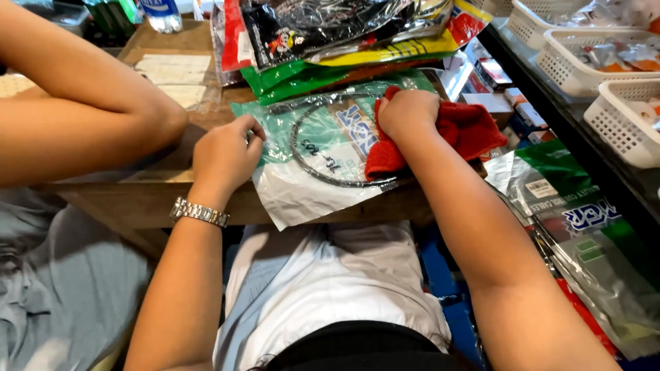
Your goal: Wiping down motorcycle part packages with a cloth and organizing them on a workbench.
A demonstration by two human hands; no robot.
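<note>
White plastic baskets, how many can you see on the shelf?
3, all at upper right: one at the top edge, one below it, one nearest, by the right edge. More may lie beyond the frame.

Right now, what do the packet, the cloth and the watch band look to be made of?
Packet: thin glossy plastic film, clear over the coiled black cable, with glare and wrinkles. Red cloth under the right hand: soft, matte, nappy fabric, probably terry or microfibre. Watch band on the left hand's wrist: shiny silver links, apparently metal.

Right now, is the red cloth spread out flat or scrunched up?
Scrunched up. The red cloth is bunched in folds under the right hand, pressed onto the plastic packet with the coiled cable inside.
</note>
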